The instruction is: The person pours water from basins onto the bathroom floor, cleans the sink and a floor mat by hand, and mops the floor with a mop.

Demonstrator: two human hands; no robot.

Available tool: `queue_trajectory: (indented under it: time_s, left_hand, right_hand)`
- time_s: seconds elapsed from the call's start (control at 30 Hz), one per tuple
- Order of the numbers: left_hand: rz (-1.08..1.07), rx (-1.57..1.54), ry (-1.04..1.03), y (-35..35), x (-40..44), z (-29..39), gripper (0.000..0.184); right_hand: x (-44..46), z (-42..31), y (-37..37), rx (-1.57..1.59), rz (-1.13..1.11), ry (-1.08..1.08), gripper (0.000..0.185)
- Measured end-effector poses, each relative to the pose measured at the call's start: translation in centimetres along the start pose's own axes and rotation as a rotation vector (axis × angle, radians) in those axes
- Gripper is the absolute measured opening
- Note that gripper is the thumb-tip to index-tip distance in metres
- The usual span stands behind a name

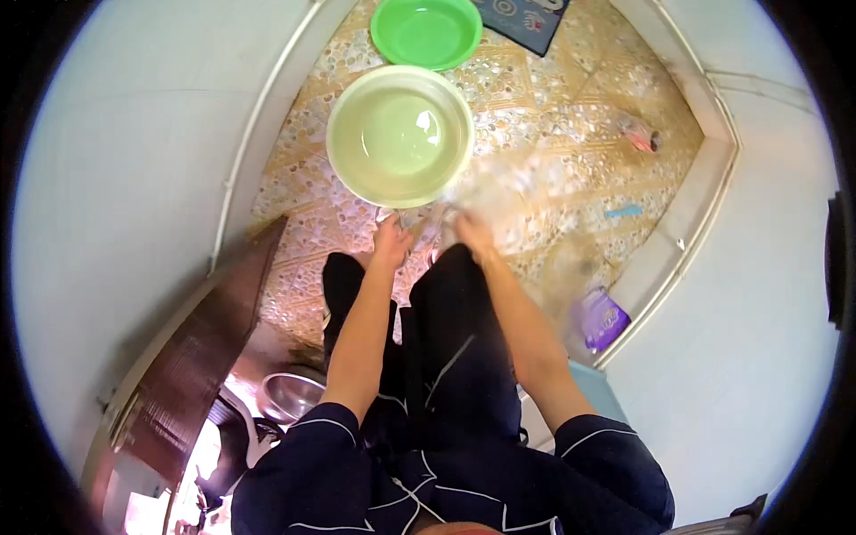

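Observation:
A pale yellow-green basin (399, 198) of water stands on the floor in front of my knees. Just below its near rim, my left hand (392, 242) has its fingers curled in, with a small pale thing (384, 214) at the fingertips. To the right of it, my right hand (474, 234) is also closed, slightly blurred, beside something whitish (450, 216). What either hand grips is too small and smeared to name. Both hands are apart from each other, outside the basin.
A bright green basin (426, 36) sits behind the pale one, by a dark blue mat (528, 22). On the right lie a purple packet (604, 321), a light blue strip (623, 211) and a reddish wrapper (640, 138). A metal bowl (292, 396) and brown panel (209, 330) are lower left.

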State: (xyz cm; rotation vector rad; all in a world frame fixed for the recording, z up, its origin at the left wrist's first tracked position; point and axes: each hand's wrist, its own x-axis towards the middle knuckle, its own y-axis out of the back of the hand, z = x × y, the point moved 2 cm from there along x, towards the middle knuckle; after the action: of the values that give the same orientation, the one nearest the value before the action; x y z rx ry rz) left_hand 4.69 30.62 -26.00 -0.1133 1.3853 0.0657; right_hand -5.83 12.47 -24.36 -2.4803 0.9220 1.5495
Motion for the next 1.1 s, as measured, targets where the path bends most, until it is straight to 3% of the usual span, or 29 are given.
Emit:
queue_trajectory:
  time_s: [0.07, 0.1, 0.13, 0.17, 0.27, 0.33, 0.4, 0.47, 0.5, 0.53, 0.57, 0.6, 0.63, 0.73, 0.8, 1.0, 1.07, 1.1]
  left_hand:
    - [-0.178, 0.056, -0.01, 0.6, 6.8, -2.1, 0.05]
    - [-0.103, 0.018, -0.021, 0.5, 8.1, -2.6, 0.045]
    - [-0.09, 0.004, 0.005, 0.4, 10.0, -3.4, 0.045]
    - [-0.038, -0.018, 0.034, 0.7, 12.0, -3.5, 0.044]
    - [0.052, -0.126, 0.059, 0.3, 16.4, -3.5, 0.037]
    - [0.099, -0.206, 0.04, 0.1, 18.2, -3.1, 0.032]
    - [0.124, -0.242, -0.156, 0.5, 18.5, -2.8, 0.035]
    - [0.123, -0.286, -0.283, 0.1, 16.1, -1.2, 0.033]
    - [0.113, -0.318, -0.405, -0.2, 14.2, -0.1, 0.031]
    - [0.118, -0.331, -0.421, -0.7, 12.1, 1.1, 0.031]
    - [0.168, -0.291, -0.537, -1.1, 9.7, 2.4, 0.029]
    - [0.221, -0.248, -0.646, -1.3, 6.9, 3.5, 0.027]
    - [0.238, -0.264, -0.658, -1.2, 3.8, 4.1, 0.027]
    - [0.335, -0.178, -0.576, 0.6, -5.3, 4.3, 0.026]
    - [0.324, -0.229, -0.552, 3.4, -9.1, 1.9, 0.027]
    - [0.337, -0.62, -0.516, 9.1, -26.9, -1.7, 0.025]
    - [0.439, -0.774, -0.495, 11.0, -30.6, -3.9, 0.024]
    - [0.419, -0.751, -0.51, 12.9, -32.1, -5.5, 0.025]
  right_hand:
    - [8.2, 4.1, -0.8, -0.196, 0.095, 0.268, 0.035]
    - [6.1, -1.5, 0.2, -0.305, -0.013, 0.095, 0.044]
    - [10.4, 2.5, 0.4, -0.327, -0.02, 0.073, 0.044]
    - [14.6, 5.7, 0.1, -0.504, -0.037, 0.319, 0.035]
    - [15.6, 4.4, 0.4, -0.507, -0.105, 0.489, 0.039]
    - [15.9, 3.5, -0.3, -0.091, -0.068, -0.058, 0.056]
    - [15.9, 3.2, -1.5, -0.082, -0.116, -0.136, 0.063]
    - [15.9, 3.2, -2.2, 0.209, -0.092, -0.145, 0.074]
    - [14.9, 2.1, -2.8, 0.364, -0.074, -0.162, 0.062]
    - [13.9, 1.0, -2.9, 0.358, -0.092, -0.152, 0.062]
    - [12.4, -0.5, -2.6, 0.308, -0.123, 0.041, 0.054]
    - [9.3, -3.3, -2.5, 0.326, -0.127, -0.015, 0.044]
    - [6.0, -6.4, -2.4, 0.345, -0.13, -0.071, 0.034]
    - [-1.7, -9.0, -1.2, 0.487, -0.181, 0.044, 0.032]
    - [-7.1, -9.9, 0.2, 0.397, -0.166, -0.063, 0.03]
    - [-20.0, -14.8, 0.9, 0.166, -0.581, -0.005, 0.029]
    - [-22.8, -15.8, 1.2, 0.062, -0.429, -0.048, 0.034]
    - [-23.3, -16.1, 1.0, -0.08, -0.517, -0.016, 0.033]
